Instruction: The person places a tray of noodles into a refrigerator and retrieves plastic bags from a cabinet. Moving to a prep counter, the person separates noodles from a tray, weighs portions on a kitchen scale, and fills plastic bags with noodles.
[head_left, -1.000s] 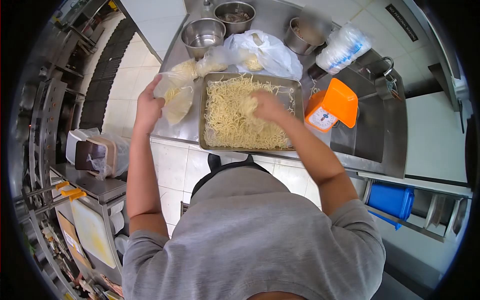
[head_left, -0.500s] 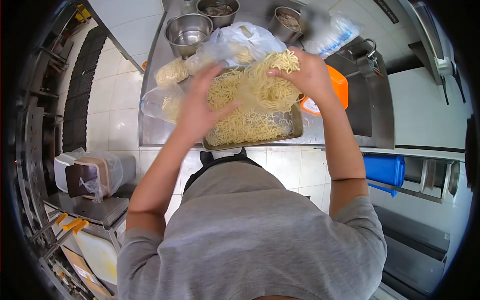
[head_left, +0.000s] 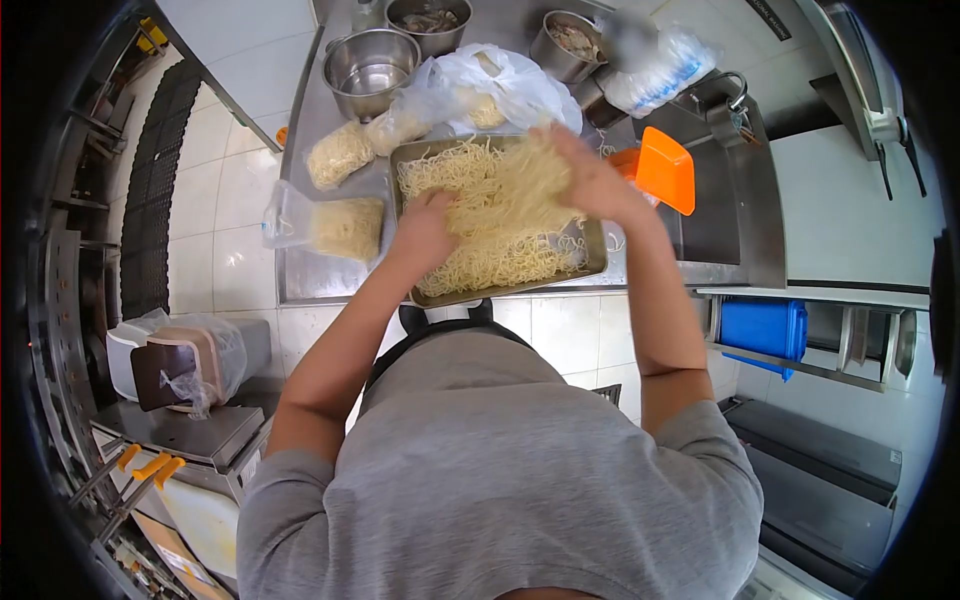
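Note:
Yellow noodles point(head_left: 500, 262) lie in a loose layer across a metal tray point(head_left: 455, 298). My left hand point(head_left: 424, 235) is at the tray's left side, its curled fingers sunk among the noodles and partly hidden by them. Over the right part of the tray, my right hand point(head_left: 590, 182) grips a bunch of noodles, smeared by motion. Left of the tray rests a clear bag of noodles point(head_left: 347, 228), with another noodle bag point(head_left: 340, 156) behind it.
Behind the tray are a white plastic bag point(head_left: 500, 75), a steel pot point(head_left: 370, 75) and pots of food point(head_left: 570, 45). An orange container point(head_left: 665, 170) stands to the right, by the sink point(head_left: 715, 225). The steel counter's front edge runs close to my body.
My left hand has come down into the noodles on the tray's left. The right hand has lowered its bunch of noodles toward the tray. The left noodle bag now shows fully.

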